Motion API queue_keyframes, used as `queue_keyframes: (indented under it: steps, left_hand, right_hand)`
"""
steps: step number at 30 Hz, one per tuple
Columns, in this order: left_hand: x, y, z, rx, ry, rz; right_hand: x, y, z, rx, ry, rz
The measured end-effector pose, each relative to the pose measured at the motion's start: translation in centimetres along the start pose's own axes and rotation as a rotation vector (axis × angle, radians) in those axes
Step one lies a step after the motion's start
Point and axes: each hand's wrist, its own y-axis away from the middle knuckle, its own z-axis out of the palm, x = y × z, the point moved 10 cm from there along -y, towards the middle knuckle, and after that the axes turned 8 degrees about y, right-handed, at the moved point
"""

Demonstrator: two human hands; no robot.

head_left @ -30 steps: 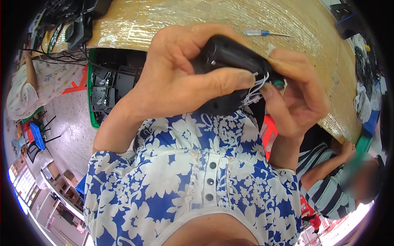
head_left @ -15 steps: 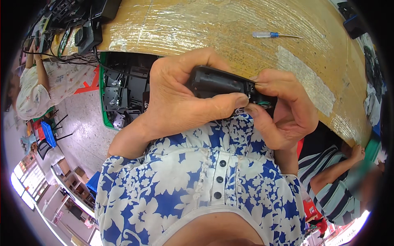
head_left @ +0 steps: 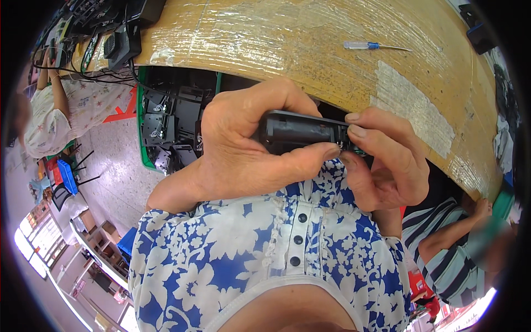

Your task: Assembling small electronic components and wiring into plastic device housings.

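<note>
A black plastic device housing (head_left: 301, 130) is held in front of my chest, its long side turned toward me. My left hand (head_left: 249, 141) is closed around its left part, fingers along the far side and thumb pressing the near edge. At the right end my right hand (head_left: 390, 157) pinches the housing between fingertips and thumb. A sliver of green, perhaps a circuit board, shows between the right fingers; most of that end is hidden by them. On the table beyond lies a screwdriver (head_left: 362, 45) with a clear and blue handle, touched by neither hand.
A tape-covered wooden table (head_left: 265, 39) spans the far side. Left below its edge stands a green-rimmed bin (head_left: 142, 122) of black parts. Cables and black devices (head_left: 123, 47) crowd the far left. One person sits at left, another in a striped top (head_left: 442, 238) at right.
The housing has tipped and levelled, so less of its inside shows at the right end. Both hands have shifted slightly, and the right fingers have moved over that end.
</note>
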Motion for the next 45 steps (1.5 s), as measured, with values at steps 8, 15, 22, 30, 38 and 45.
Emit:
queue_keyframes:
  steps: [8, 15, 22, 30, 38, 45]
  left_hand:
    - [-1.4, 0.0, -0.1, -0.026, 0.009, -0.139]
    - [-3.9, -0.1, -0.7, 0.075, 0.045, -0.259]
    - [-5.7, 0.0, -1.2, 0.106, 0.18, -0.313]
    - [-3.0, 0.5, -1.1, 0.058, 0.168, -0.322]
    - [-1.4, 0.7, -0.4, 0.004, 0.178, -0.167]
    - [-0.3, 1.0, 0.4, -0.062, 0.085, -0.123]
  right_hand:
    - [0.4, 0.0, 0.3, -0.029, 0.094, -0.02]
    - [2.8, -1.1, 1.6, -0.22, -0.028, -0.045]
    - [5.8, -0.3, 3.5, -0.257, -0.321, 0.22]
    - [2.8, -0.4, 2.3, -0.12, -0.34, 0.103]
    - [4.1, 0.7, 2.7, -0.139, -0.47, 0.572]
    - [5.4, 0.9, 3.9, -0.264, -0.724, 0.654]
